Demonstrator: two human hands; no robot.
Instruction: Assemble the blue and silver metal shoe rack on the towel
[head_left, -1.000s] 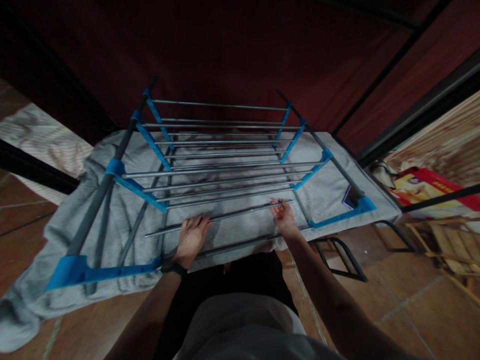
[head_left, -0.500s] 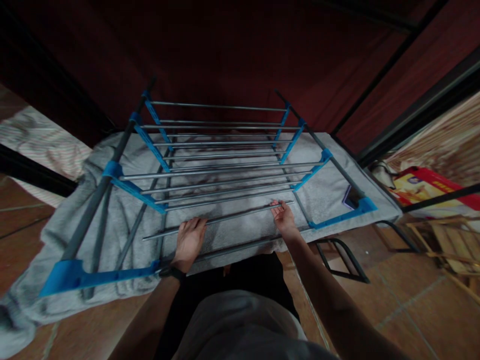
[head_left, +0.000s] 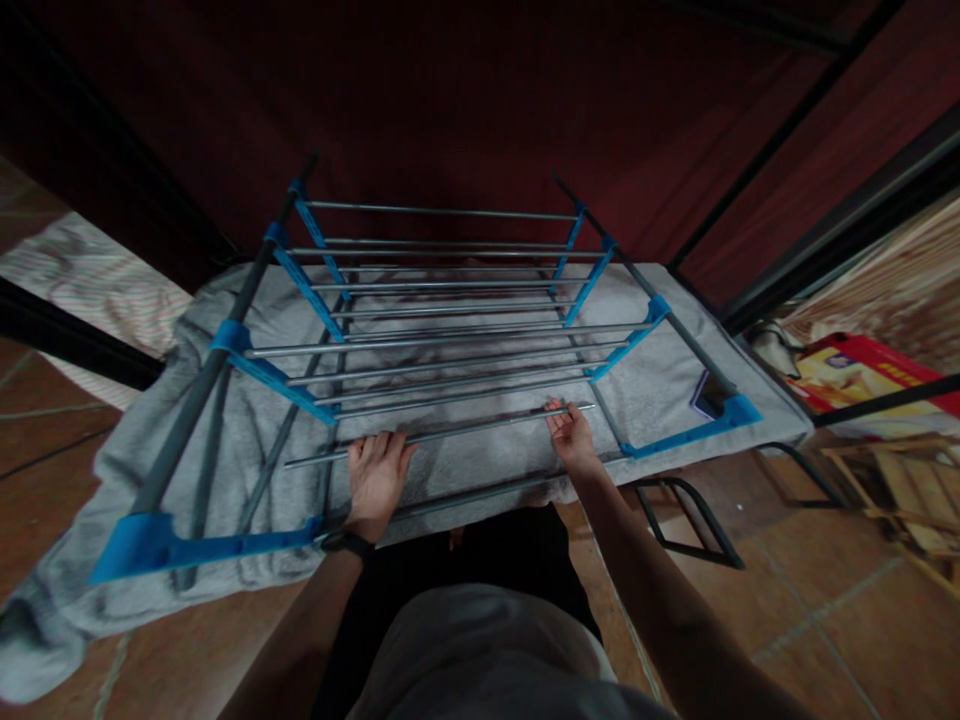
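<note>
A loose thin grey metal rod [head_left: 480, 428] lies across both my hands, in front of a rack [head_left: 450, 340] with blue plastic brackets and grey tubes. My left hand [head_left: 377, 475], palm down, has its fingers wrapped over the rod near its left end. With the palm turned up, my right hand [head_left: 571, 437] grips the rod near its right end. The rod's left tip sticks out past my left hand. Several similar rods span the rack's side brackets behind it. Nearest me, two blue end pieces, a left one [head_left: 202, 548] and a right one [head_left: 697, 428], join the tubes.
The rack rests on a grey blanket [head_left: 480, 460] over a raised surface. A dark phone-like object [head_left: 709, 395] lies inside the right end piece. To the right are a red and yellow package [head_left: 862, 385] and a wooden item [head_left: 911, 490]. Dark metal posts frame both sides.
The rod's left end has risen slightly away from me, so the rod sits more level. My left hand has shifted a little left. The whole view has shifted slightly.
</note>
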